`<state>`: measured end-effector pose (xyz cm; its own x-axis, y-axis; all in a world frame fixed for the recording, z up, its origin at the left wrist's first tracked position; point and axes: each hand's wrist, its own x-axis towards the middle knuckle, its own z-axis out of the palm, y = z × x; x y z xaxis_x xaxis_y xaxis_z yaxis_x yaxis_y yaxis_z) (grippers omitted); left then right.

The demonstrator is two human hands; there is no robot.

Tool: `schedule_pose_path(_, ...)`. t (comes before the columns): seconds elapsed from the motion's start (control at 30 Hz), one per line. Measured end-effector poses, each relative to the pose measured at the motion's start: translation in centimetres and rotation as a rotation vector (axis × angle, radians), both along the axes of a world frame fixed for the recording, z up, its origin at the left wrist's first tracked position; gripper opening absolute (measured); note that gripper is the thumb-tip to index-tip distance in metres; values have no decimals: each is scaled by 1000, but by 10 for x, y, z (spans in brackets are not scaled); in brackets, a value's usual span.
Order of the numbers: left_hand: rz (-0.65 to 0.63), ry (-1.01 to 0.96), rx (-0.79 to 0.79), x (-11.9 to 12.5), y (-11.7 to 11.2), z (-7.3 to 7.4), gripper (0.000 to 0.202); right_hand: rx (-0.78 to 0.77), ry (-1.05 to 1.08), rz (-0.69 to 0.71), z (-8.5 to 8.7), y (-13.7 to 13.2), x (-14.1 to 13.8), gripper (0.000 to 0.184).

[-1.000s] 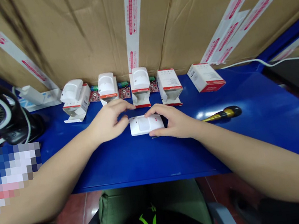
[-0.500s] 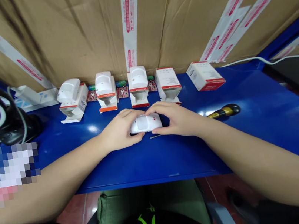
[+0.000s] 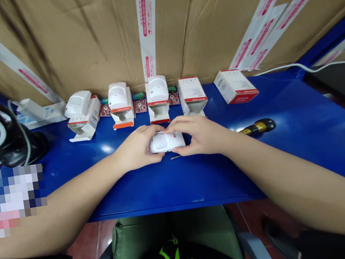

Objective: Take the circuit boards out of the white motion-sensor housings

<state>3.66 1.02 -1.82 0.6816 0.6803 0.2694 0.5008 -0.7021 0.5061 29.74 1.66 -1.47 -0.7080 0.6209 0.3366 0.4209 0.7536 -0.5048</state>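
Observation:
A white motion detector lies on its long side low over the blue table, gripped from both ends. My left hand is closed round its left end, thumb at the near side and fingers at the far side. Round the right end, my right hand holds it the same way. Beneath my right forearm lies a screwdriver with a black and yellow handle; its thin metal tip shows just below the detector, and the middle of its shaft is hidden.
Along the back, three open boxes carry white detectors on top. Red circuit boards lie between them. Another open box and a closed box stand to the right. A black fan occupies the left side.
Both hands keep hold of the detector, with very little movement of the fingers. The whole view has shifted slightly; the boxes and screwdriver stay put.

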Motion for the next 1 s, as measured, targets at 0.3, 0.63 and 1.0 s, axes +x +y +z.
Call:
schedule_pose_path(0.3, -28, -21, 37, -5, 1, -1, 57, 6, 110, -18, 5, -11, -5, 39)
schedule_pose_path(0.63, 63, -63, 128, -23, 8, 19, 63, -47, 314, -117, -2, -10, -5, 59)
schedule_pose_path(1.0, 176, 593, -137, -78, 17, 86, 60, -64, -154, -76, 4, -10, -6, 50)
